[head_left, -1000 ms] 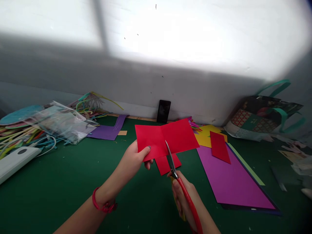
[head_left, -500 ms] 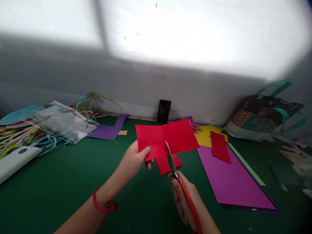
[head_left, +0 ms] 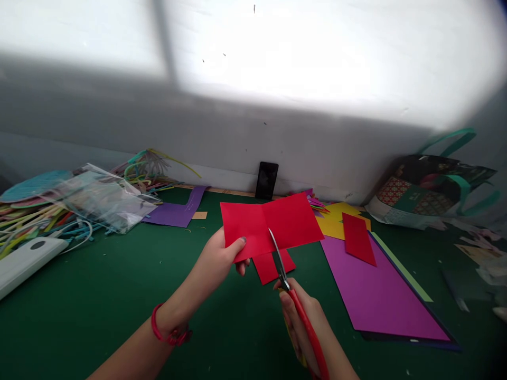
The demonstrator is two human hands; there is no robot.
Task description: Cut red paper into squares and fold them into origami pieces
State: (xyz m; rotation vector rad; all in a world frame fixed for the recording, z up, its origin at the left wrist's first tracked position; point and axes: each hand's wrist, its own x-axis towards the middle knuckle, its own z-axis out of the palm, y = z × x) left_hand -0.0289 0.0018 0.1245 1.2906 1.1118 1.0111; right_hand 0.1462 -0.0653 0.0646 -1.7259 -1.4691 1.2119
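Note:
My left hand point(head_left: 226, 252) pinches the lower left part of a creased red paper point(head_left: 291, 219), thumb on top and fingers behind it. Scissors point(head_left: 311, 335) with red and yellow handles are in my right hand point(head_left: 303, 316). One blade lies over the front of the paper near its middle crease, its tip pointing up; the other blade is mostly hidden. Below the held sheet, another red piece point(head_left: 266, 270) rests on the green table point(head_left: 178, 295), partly covered by the paper and blade.
Purple sheets point(head_left: 384, 295) with a red strip point(head_left: 358, 237) and yellow paper point(head_left: 336, 216) lie right. A phone point(head_left: 266, 180) leans on the wall. Left are a plastic bag point(head_left: 106, 200), purple paper point(head_left: 170, 214) and a white device point(head_left: 29, 258). A patterned bag point(head_left: 415, 195) stands far right.

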